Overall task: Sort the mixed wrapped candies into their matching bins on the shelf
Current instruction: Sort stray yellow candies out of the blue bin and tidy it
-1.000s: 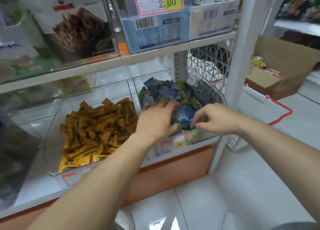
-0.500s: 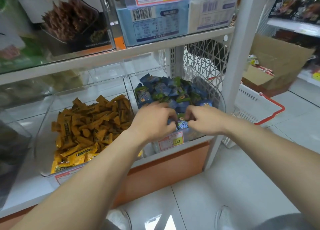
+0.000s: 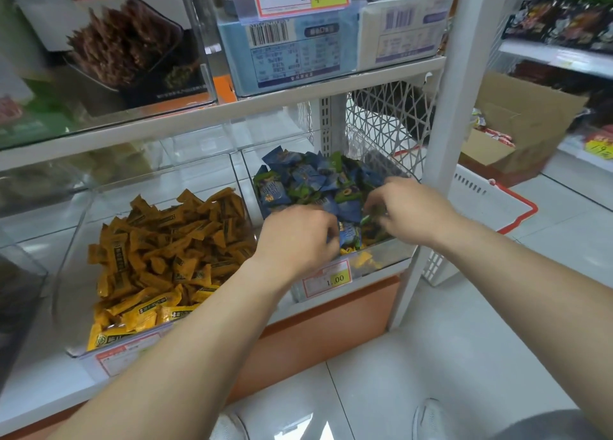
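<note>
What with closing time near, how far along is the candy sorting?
Done: the left bin looks all orange candies. In hand: the left hand and right hand dig in the right bin; whether they grip anything is unclear. Remaining: blue candies, green candies and a few yellow pieces lie mixed there.

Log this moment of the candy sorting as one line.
phase: sorting | left hand: fingers curled into blue candies, right bin | right hand: same bin, hold unclear | stray yellow candies: at that bin's front
</note>
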A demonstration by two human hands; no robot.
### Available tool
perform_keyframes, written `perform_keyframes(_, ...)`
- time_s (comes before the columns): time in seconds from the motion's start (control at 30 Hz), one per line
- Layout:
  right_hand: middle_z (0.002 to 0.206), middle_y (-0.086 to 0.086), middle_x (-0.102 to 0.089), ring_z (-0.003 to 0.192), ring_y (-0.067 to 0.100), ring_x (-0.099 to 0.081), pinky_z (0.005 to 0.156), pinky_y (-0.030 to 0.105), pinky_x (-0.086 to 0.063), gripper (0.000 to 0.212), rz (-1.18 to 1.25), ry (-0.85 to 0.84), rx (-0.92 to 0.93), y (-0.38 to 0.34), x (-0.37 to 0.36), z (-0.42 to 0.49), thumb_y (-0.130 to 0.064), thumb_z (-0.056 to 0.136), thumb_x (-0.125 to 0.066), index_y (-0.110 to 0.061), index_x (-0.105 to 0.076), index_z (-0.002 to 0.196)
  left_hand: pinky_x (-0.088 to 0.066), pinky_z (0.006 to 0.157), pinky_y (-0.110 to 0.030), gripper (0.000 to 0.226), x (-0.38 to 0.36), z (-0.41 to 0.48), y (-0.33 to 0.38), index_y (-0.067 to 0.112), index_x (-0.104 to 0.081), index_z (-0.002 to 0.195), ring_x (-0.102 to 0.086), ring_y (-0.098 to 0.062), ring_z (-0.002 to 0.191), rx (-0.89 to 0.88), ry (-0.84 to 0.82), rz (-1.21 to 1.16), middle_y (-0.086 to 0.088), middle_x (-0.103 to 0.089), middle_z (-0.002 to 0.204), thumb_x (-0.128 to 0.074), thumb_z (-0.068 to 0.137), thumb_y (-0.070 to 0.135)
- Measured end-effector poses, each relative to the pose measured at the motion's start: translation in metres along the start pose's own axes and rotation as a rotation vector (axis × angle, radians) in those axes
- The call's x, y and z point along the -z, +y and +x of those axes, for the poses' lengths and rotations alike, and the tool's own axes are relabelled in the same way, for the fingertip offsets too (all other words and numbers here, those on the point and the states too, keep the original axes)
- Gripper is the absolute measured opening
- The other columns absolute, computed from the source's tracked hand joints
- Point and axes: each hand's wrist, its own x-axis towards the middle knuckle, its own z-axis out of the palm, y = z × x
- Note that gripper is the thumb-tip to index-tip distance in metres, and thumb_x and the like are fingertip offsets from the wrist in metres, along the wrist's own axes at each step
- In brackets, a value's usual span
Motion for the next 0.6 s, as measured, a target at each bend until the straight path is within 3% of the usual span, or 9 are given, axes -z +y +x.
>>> perform_keyframes(0.1,0.11,0.0,-0.062,0.103,0.029,-0.061,0.077,0.042,-0.057,0.021,-0.13,-0.07,-0.016,-0.004,0.008,0.001,-0.029,0.091,-0.056,-0.03,-0.072,0.106,-0.049,0.067,-0.033,0.019,-0.002,0.006,0.012,0.027,-0.071,0.095,-0.061,-0.024,0.086,-0.05,0.003,0.013,0.003,-0.066,0.09,-0.054,0.086,0.032)
perform_keyframes(0.17,0.099,0.001,-0.064,0.092,0.03,-0.062,0.068,0.037,-0.055,0.018,-0.218,-0.105,-0.033,-0.004,0.009,0.0,-0.027,0.089,-0.055,-0.025,-0.071,0.098,-0.054,0.07,-0.035,0.021,-0.002,0.011,0.017,0.026,-0.071,0.101,-0.062,-0.021,0.087,-0.111,-0.098,-0.133,0.003,-0.068,0.093,-0.056,0.086,0.028)
perform_keyframes(0.23,0.092,0.002,-0.062,0.085,0.03,-0.06,0.063,0.034,-0.051,0.019,-0.234,-0.167,-0.068,-0.003,0.006,-0.003,-0.023,0.087,-0.054,-0.023,-0.071,0.094,-0.056,0.075,-0.037,0.029,-0.003,0.014,0.022,0.025,-0.068,0.11,-0.064,-0.02,0.089,-0.12,-0.239,-0.219,0.004,-0.07,0.099,-0.057,0.085,0.037)
perform_keyframes(0.33,0.086,0.002,-0.063,0.082,0.027,-0.058,0.063,0.033,-0.049,0.02,-0.15,-0.169,-0.09,0.004,0.003,-0.008,-0.026,0.087,-0.05,-0.024,-0.07,0.086,-0.056,0.074,-0.037,0.051,-0.011,0.016,0.028,0.03,-0.061,0.117,-0.064,-0.022,0.088,-0.125,-0.304,-0.072,0.004,-0.07,0.101,-0.057,0.075,0.059)
perform_keyframes(0.47,0.085,-0.004,-0.067,0.08,0.022,-0.063,0.068,0.036,-0.056,0.019,0.013,-0.052,-0.046,0.011,0.001,-0.015,-0.034,0.082,-0.05,-0.026,-0.067,0.084,-0.048,0.066,-0.031,0.069,-0.017,0.02,0.037,0.033,-0.054,0.126,-0.06,-0.023,0.084,-0.109,-0.368,0.001,0.003,-0.068,0.095,-0.06,0.065,0.064)
perform_keyframes(0.53,0.089,-0.011,-0.068,0.085,0.017,-0.063,0.074,0.038,-0.057,0.022,0.099,-0.108,-0.006,0.013,0.0,-0.021,-0.038,0.076,-0.047,-0.034,-0.065,0.088,-0.044,0.062,-0.031,0.078,-0.022,0.02,0.04,0.032,-0.047,0.134,-0.058,-0.024,0.082,-0.108,-0.457,0.036,0.003,-0.064,0.09,-0.065,0.065,0.064)
perform_keyframes(0.6,0.098,-0.009,-0.067,0.094,0.019,-0.063,0.08,0.038,-0.055,0.034,0.039,-0.259,0.025,0.017,-0.001,-0.029,-0.039,0.072,-0.046,-0.037,-0.064,0.101,-0.043,0.063,-0.032,0.087,-0.025,0.022,0.041,0.033,-0.036,0.141,-0.056,-0.024,0.088,-0.098,-0.546,0.022,0.005,-0.064,0.101,-0.069,0.066,0.064)
